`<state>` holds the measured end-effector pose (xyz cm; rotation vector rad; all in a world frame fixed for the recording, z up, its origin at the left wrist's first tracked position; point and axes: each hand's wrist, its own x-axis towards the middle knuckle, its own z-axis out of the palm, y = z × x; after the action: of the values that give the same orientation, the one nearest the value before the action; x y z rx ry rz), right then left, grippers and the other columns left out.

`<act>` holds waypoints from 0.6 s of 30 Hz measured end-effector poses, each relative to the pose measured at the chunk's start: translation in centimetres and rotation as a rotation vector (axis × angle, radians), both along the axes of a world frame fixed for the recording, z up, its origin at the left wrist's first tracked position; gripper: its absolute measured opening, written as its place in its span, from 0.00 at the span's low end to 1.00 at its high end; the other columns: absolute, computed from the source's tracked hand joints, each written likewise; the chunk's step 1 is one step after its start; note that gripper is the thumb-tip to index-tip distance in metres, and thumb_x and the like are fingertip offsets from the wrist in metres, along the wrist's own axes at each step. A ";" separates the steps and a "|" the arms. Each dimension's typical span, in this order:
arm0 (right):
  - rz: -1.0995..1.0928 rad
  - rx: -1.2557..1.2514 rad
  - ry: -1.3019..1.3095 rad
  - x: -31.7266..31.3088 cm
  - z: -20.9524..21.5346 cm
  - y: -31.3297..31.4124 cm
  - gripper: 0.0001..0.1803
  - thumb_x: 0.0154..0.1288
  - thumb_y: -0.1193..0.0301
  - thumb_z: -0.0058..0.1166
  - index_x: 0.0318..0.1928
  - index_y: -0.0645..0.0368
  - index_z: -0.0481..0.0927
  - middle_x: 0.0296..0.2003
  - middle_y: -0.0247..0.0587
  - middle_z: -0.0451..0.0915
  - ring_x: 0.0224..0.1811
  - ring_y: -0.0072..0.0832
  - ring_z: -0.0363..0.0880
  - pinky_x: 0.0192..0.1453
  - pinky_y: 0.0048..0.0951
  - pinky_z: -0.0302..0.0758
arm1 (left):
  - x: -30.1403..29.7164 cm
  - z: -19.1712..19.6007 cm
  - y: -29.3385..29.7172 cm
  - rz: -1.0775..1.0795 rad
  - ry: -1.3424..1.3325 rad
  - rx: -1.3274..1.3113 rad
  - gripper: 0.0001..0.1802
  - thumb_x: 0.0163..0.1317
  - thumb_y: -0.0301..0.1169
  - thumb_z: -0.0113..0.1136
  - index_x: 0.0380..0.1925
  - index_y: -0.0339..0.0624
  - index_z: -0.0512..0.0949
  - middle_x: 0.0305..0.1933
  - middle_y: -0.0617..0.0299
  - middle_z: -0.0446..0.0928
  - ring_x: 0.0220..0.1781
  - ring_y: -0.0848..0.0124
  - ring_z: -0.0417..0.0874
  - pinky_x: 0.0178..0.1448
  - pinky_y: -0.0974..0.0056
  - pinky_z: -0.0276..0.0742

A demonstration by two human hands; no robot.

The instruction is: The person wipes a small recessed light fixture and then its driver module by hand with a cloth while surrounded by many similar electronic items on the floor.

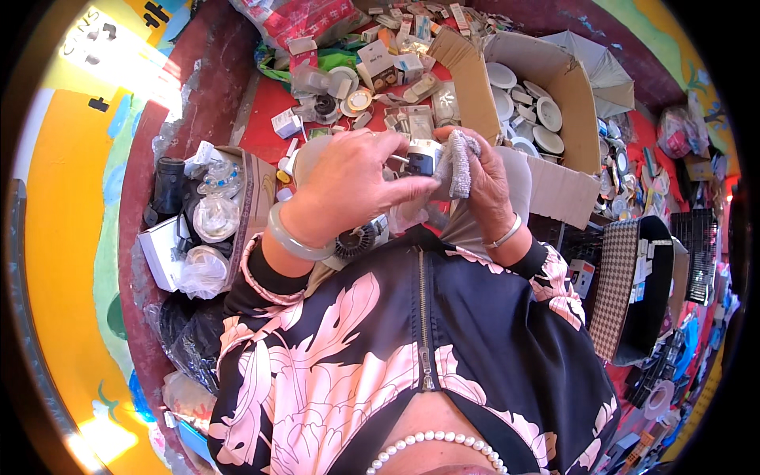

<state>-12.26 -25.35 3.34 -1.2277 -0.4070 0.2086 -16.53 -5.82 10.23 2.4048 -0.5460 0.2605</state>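
In front of my chest, both hands are around a small white device with a dark blue-black face (421,157). My left hand (340,178) has its thumb below the device and its fingers above, closed on the device's left side; its exact kind I cannot make out. A folded grey knit cloth (459,165) is gripped in my right hand (492,184), pressed against the device's right side. Part of the device is hidden behind the fingers and cloth. Below my left wrist sits a black ribbed round part (355,242).
An open cardboard box (582,107) of round white lamp discs stands at the far right. Small boxes and loose fittings lie heaped on red cloth (265,119) ahead. To my left, a carton (257,186) holds plastic-wrapped items. A houndstooth bin (616,289) stands right.
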 end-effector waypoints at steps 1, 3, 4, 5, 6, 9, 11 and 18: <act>-0.006 -0.004 -0.024 -0.1 0.0 0.0 0.13 0.72 0.68 0.42 0.49 0.61 0.75 0.37 0.28 0.77 0.36 0.13 0.71 0.40 0.14 0.69 | 0.0 -0.1 -0.3 0.029 -0.023 -0.032 0.25 0.44 0.44 0.72 0.34 0.33 0.78 0.30 0.52 0.78 0.30 0.64 0.81 0.35 0.65 0.74; 0.005 0.003 -0.040 -0.3 -0.1 -0.2 0.13 0.73 0.68 0.41 0.50 0.61 0.75 0.39 0.29 0.76 0.38 0.13 0.70 0.42 0.15 0.69 | 0.0 0.0 -0.6 0.061 0.032 -0.083 0.25 0.44 0.45 0.72 0.32 0.34 0.79 0.28 0.53 0.78 0.30 0.64 0.81 0.33 0.64 0.74; 0.022 0.014 -0.032 -0.4 -0.2 -0.4 0.14 0.73 0.68 0.40 0.51 0.61 0.74 0.40 0.29 0.76 0.38 0.14 0.71 0.43 0.15 0.69 | -0.1 0.4 -0.8 0.066 0.110 -0.103 0.24 0.44 0.45 0.72 0.32 0.35 0.79 0.27 0.54 0.78 0.30 0.65 0.81 0.33 0.64 0.73; 0.041 0.027 -0.023 -0.4 -0.3 -0.6 0.14 0.73 0.69 0.40 0.51 0.61 0.74 0.41 0.30 0.76 0.39 0.14 0.71 0.44 0.16 0.69 | -0.2 0.5 -0.9 0.071 0.189 -0.123 0.24 0.44 0.45 0.72 0.31 0.35 0.80 0.26 0.54 0.78 0.29 0.65 0.81 0.32 0.64 0.73; 0.045 0.008 0.012 -0.5 0.0 -0.6 0.14 0.72 0.68 0.41 0.51 0.61 0.74 0.41 0.31 0.76 0.40 0.15 0.71 0.44 0.17 0.70 | -0.3 0.5 -0.9 0.068 0.163 -0.131 0.22 0.43 0.44 0.72 0.30 0.35 0.80 0.25 0.55 0.78 0.29 0.65 0.80 0.33 0.64 0.73; 0.082 -0.126 -0.017 -0.7 1.2 -0.6 0.16 0.69 0.64 0.47 0.51 0.60 0.74 0.42 0.34 0.77 0.40 0.19 0.73 0.46 0.22 0.71 | -0.4 -0.3 -0.8 0.043 0.049 -0.116 0.19 0.42 0.40 0.72 0.28 0.36 0.79 0.25 0.57 0.78 0.29 0.64 0.80 0.37 0.62 0.73; 0.139 -0.319 -0.218 -0.6 1.6 -0.7 0.19 0.65 0.61 0.51 0.50 0.60 0.75 0.41 0.37 0.78 0.41 0.23 0.74 0.47 0.26 0.72 | -0.2 -0.9 -0.9 0.002 -0.079 -0.049 0.18 0.40 0.36 0.71 0.30 0.37 0.79 0.28 0.57 0.79 0.31 0.62 0.80 0.43 0.60 0.73; -0.112 -0.341 -0.116 -1.8 1.4 0.2 0.14 0.63 0.65 0.47 0.40 0.63 0.79 0.35 0.46 0.78 0.36 0.29 0.76 0.43 0.29 0.72 | -1.0 -1.1 -2.9 -0.036 -0.175 0.010 0.18 0.43 0.31 0.65 0.37 0.40 0.76 0.32 0.57 0.79 0.39 0.60 0.79 0.59 0.52 0.65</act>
<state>-14.05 -25.13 4.69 -1.5992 -0.4121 0.1134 -17.57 -8.70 9.09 2.3930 -0.6695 0.4562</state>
